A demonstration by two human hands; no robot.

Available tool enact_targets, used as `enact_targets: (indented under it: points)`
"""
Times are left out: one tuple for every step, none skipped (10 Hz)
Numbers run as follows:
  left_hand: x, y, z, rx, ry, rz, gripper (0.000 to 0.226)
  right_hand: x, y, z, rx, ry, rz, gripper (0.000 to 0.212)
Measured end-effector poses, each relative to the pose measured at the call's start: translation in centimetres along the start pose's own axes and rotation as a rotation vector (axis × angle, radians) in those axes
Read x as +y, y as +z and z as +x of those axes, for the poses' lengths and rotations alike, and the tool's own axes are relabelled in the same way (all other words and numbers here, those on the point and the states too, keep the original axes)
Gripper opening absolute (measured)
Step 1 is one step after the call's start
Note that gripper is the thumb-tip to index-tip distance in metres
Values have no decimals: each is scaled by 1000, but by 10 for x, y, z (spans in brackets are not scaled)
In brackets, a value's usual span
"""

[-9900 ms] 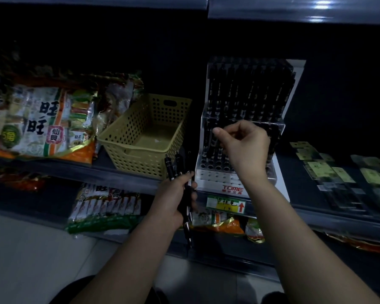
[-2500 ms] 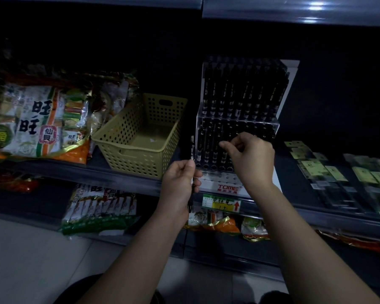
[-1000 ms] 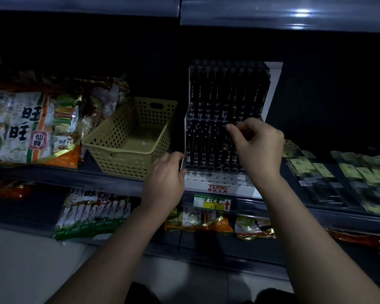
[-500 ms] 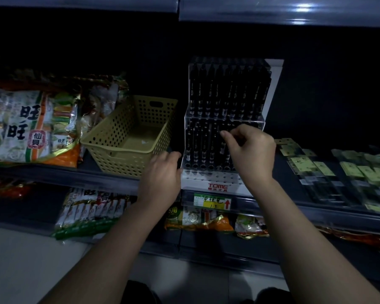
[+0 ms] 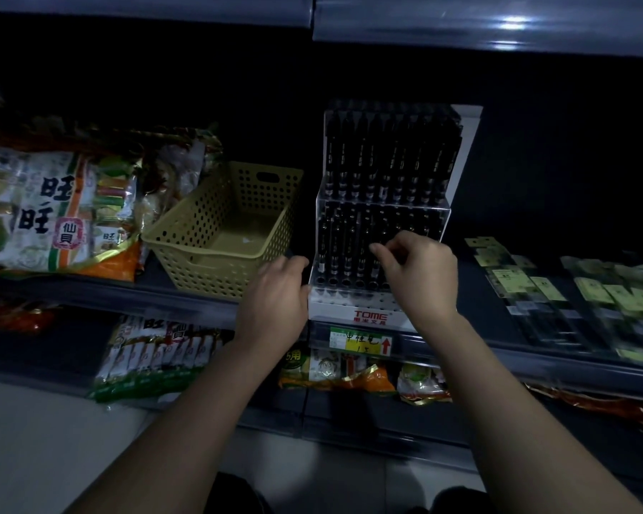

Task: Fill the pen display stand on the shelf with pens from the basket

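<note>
Stand: clear acrylic pen display stand with a white perforated base (image 5: 387, 202), two tiers, on the dark shelf (image 5: 90, 287); the base front sits at the shelf's front edge.
Pens: rows of black pens (image 5: 387, 153) pack the upper tier, and more stand in the lower tier.
Open holes: the front rows of the white base show bare holes (image 5: 349, 296).
Basket: yellow perforated plastic basket (image 5: 216, 235) just left of the stand on the same shelf; its floor shows bare.
Left hand (image 5: 275, 294): in the narrow gap between basket and stand, touching the stand's left front corner. Fingers are bent; I can't tell if they grip anything.
Right hand (image 5: 420, 276): in front of the lower tier. My thumb and index pinch the top of one black pen (image 5: 374, 268), upright at about mid-width.
Room above: the upper shelf lip (image 5: 461, 27) is well clear of the stand top.
Room right: a bare dark strip lies between the stand and the flat green-labelled packets (image 5: 591, 294).
Room left: snack bags (image 5: 52, 209) sit against the basket's left side.
Below: a yellow price tag (image 5: 361, 341) on the rail under the stand.
</note>
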State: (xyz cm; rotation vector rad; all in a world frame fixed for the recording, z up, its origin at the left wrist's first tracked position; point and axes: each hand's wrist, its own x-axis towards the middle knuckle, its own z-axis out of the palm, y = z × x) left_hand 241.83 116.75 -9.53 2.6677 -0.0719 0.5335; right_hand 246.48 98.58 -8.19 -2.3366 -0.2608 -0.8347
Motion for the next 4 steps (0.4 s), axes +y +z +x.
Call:
enact_targets:
  points:
    - [2,-2,-1,-29,-2,30,37,1,3,-5,-42,32,-21,27]
    - [3,-4,-2,-60,14,70,33,0,3,-13,-101,66,-61,29]
    - [4,-10,-4,-105,26,112,31,-3,-2,-21,-176,78,-149,27]
    - [6,-18,-5,-105,38,135,30,-6,-12,-27,-249,91,-256,27]
